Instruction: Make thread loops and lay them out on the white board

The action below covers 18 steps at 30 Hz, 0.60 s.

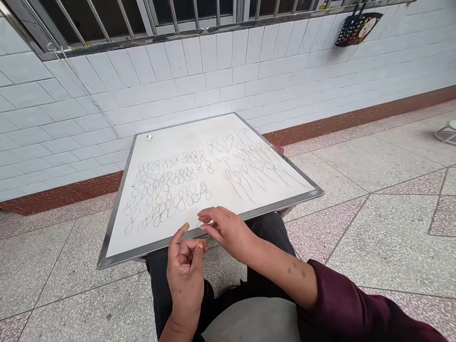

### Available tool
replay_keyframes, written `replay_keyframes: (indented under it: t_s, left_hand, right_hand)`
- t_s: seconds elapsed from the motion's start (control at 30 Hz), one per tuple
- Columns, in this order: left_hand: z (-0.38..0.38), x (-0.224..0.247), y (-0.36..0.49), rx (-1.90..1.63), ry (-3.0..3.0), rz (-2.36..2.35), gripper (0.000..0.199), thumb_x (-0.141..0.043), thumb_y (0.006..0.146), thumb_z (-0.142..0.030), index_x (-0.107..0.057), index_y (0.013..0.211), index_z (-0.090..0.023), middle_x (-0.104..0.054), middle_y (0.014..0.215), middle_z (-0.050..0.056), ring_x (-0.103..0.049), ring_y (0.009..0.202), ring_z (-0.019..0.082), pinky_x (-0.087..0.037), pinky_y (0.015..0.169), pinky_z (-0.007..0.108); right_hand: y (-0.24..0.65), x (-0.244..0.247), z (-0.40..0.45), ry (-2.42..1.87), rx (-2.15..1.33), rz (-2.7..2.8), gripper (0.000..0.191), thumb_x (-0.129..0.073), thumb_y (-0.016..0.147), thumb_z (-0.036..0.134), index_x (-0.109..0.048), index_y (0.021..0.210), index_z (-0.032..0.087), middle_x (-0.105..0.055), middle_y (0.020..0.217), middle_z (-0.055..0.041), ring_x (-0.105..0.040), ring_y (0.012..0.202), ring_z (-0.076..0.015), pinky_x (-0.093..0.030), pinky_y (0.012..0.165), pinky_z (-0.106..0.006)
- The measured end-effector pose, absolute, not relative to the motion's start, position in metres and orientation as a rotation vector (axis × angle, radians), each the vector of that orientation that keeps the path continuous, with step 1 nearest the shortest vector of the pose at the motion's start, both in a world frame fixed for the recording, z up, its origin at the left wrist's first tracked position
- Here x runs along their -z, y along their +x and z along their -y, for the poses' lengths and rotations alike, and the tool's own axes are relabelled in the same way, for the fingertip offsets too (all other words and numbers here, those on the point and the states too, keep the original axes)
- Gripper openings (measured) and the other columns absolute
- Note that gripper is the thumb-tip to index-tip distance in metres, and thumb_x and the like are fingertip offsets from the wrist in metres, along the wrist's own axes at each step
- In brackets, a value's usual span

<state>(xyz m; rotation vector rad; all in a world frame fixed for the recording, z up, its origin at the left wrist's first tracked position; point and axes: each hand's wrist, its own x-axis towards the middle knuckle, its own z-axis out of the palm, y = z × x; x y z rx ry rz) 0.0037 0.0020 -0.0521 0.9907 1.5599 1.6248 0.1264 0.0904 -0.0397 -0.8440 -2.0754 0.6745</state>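
Observation:
My left hand (187,266) is in front of the table's near edge, its thumb and a finger pinched on a thin wire (207,268). The left index finger sticks up, with a tan wrap at its tip. My right hand (233,232) comes in from the right, thumb and fingers curled round the upper part of the same wire, just above the left fingertips. Part of the wire is hidden by the fingers. On the white table lie rows of wires bent into figure-eight loops (181,204) at left. To the right are wires with one loop and long tails (245,175).
The white table (117,244) has a grey metal rim, close to my knees. A small red and white object (149,137) sits at its far left corner. Behind stands a white tiled wall (199,90) with a barred window. A dark patterned bag (358,29) hangs at right.

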Motion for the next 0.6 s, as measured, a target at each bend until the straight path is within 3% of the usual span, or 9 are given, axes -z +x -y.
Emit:
replay_keyframes:
  t_s: [0.17, 0.6]
  left_hand:
    - [-0.0001, 0.0555, 0.0049, -1.634, 1.029, -1.562, 0.055, -0.072, 0.085, -0.034, -0.051, 0.135, -0.023, -0.069, 0.076, -0.002, -0.068, 0.081, 0.017, -0.054, 0.085, 0.033]
    - [-0.0021, 0.0570, 0.0076, -1.618, 1.051, -1.602, 0.055, -0.073, 0.084, -0.034, -0.052, 0.134, -0.023, -0.070, 0.076, -0.002, -0.069, 0.079, 0.018, -0.054, 0.082, 0.033]
  right_hand:
    - [0.1267, 0.0406, -0.0899, -0.884, -0.422, 2.155, 0.009, -0.060, 0.097, 0.020, -0.065, 0.105, 0.019, -0.071, 0.087, -0.0044, -0.067, 0.081, -0.0173, -0.053, 0.071, -0.027]
    - [0.1285, 0.0463, -0.0895, -0.742, -0.261, 2.222, 0.016, -0.050, 0.097, 0.009, -0.062, 0.101, 0.019, -0.069, 0.088, -0.0048, -0.054, 0.079, -0.0183, -0.048, 0.068, -0.029]
